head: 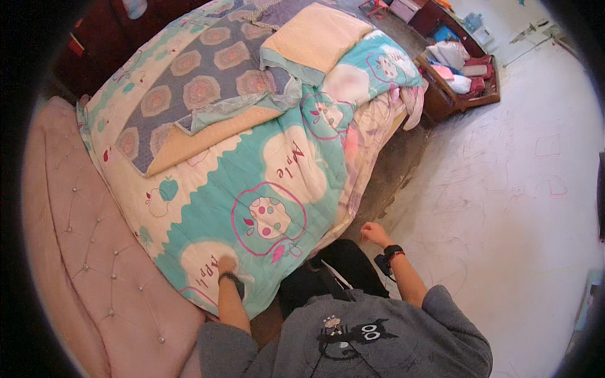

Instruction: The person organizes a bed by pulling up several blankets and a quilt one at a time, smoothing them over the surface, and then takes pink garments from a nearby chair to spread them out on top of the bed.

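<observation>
My left hand (228, 264) rests on a teal and cream quilt (203, 208) printed with apples, at the near corner of the bed. Its fingers are blurred, so whether they pinch the cloth is unclear. My right hand (375, 234) hangs in the air off the bed's right side, fingers curled, with nothing seen in it. A grey blanket (201, 92) with pinkish medallions lies over the quilt, one edge turned back to show its yellow-orange underside. Farther up lies a folded yellow-orange piece (314, 35) with a pale teal border. Patterned bedding (373, 118) shows along the right edge.
A pink button-tufted bed end (94, 236) runs along the left. To the right stands a white wall (510, 198) with scribbles. A wooden drawer (456, 101) holding cloth items and packets juts out near the far right corner. Dark wooden furniture (104, 42) stands at the far left.
</observation>
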`<move>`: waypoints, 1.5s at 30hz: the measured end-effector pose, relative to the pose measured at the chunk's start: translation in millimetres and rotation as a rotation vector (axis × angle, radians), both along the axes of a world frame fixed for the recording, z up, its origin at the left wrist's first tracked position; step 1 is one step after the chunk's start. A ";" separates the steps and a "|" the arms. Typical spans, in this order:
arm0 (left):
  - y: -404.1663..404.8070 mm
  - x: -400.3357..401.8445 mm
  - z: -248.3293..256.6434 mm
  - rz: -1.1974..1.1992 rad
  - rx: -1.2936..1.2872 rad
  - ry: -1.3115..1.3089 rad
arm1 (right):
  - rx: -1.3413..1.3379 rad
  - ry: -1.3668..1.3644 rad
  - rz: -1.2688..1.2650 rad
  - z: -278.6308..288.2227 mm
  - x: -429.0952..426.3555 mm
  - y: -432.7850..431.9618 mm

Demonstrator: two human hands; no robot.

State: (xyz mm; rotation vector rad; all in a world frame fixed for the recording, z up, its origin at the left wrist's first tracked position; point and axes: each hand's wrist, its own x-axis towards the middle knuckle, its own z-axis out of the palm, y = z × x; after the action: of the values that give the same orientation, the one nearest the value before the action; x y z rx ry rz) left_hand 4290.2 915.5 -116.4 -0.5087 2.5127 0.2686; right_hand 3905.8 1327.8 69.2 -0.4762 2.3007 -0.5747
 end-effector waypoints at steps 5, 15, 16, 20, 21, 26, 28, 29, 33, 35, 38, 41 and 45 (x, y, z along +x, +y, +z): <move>-31.0 -173.5 74.8 0.753 0.457 0.564 | 0.046 -0.193 -0.243 -24.6 -30.5 50.1; 194.9 -351.3 82.8 0.692 0.720 -0.090 | 0.131 -0.249 -0.126 -118.0 -159.3 238.0; 217.7 -370.5 77.7 0.484 0.641 -0.283 | 0.024 -0.291 -0.308 -108.2 -178.5 249.7; 282.0 -464.7 73.6 0.148 0.708 -0.098 | -0.173 -0.320 -0.703 -56.6 -251.8 260.5; 289.8 -493.2 76.3 0.234 0.788 0.000 | -0.187 -0.332 -0.699 -47.3 -272.4 255.6; 282.5 -616.1 98.2 0.175 0.402 0.264 | -0.427 -0.361 -0.749 -26.2 -348.3 214.4; 279.3 -655.5 105.3 0.254 0.422 0.297 | -0.370 -0.455 -0.559 -23.0 -384.6 202.8; 275.5 -675.9 108.1 0.351 0.437 0.335 | -0.314 -0.452 -0.562 -22.4 -405.4 198.3; 272.1 -763.4 103.1 0.564 0.357 0.347 | -0.244 -0.439 -0.389 -42.9 -512.7 185.6; 270.5 -817.8 91.2 0.599 0.373 0.420 | -0.183 -0.417 -0.374 -65.9 -582.8 180.1; 282.2 -900.1 74.1 0.566 0.337 0.585 | -0.034 -0.194 -0.323 -94.2 -687.5 175.7; 283.1 -979.8 67.0 0.383 0.330 0.782 | 0.090 0.159 -0.217 -111.7 -776.8 139.9; 271.2 -1078.1 53.0 0.314 0.165 0.797 | -0.189 0.208 -0.245 -127.3 -865.6 66.1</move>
State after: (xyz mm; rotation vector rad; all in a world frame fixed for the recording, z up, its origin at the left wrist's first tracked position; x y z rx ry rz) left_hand 3212.1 1186.7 -63.4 -0.8570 3.1076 0.9504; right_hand 3040.2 1393.9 -58.2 -0.3581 2.5352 -0.9065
